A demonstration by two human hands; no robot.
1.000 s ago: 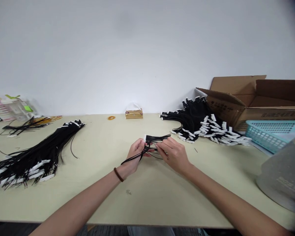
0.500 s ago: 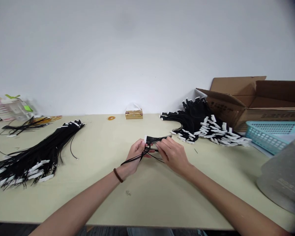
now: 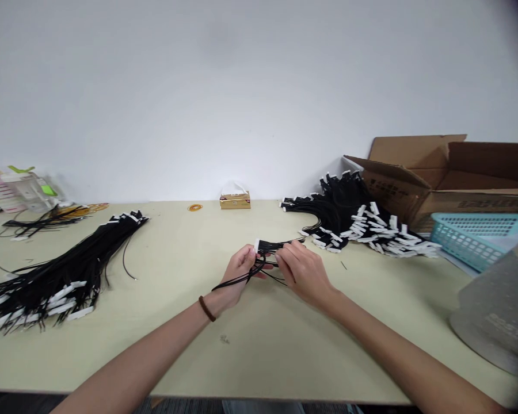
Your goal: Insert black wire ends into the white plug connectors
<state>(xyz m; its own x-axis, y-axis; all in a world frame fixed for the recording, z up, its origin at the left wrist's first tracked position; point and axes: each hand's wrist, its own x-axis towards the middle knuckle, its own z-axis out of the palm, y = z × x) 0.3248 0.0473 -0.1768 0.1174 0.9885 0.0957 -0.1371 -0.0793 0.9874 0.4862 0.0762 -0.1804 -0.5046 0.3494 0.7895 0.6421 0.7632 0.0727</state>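
Observation:
My left hand [image 3: 237, 276] and my right hand [image 3: 304, 270] meet over the middle of the beige table [image 3: 259, 339]. Both pinch one small bundle of black wires with white connectors [image 3: 270, 247]. The left fingers close near the white connector end, and loose wire ends trail down past the left wrist, which wears a brown band. The right fingers are closed on the wires just right of the left hand.
A long pile of black cables [image 3: 60, 270] lies at the left, another heap [image 3: 354, 221] at the right back. An open cardboard box [image 3: 449, 178], a blue basket [image 3: 479, 236] and a grey bucket [image 3: 496, 310] stand right. A small tissue box [image 3: 235, 200] sits by the wall.
Both hands have barely moved; the right hand has slid slightly left along the bundle, and the view has shifted a little.

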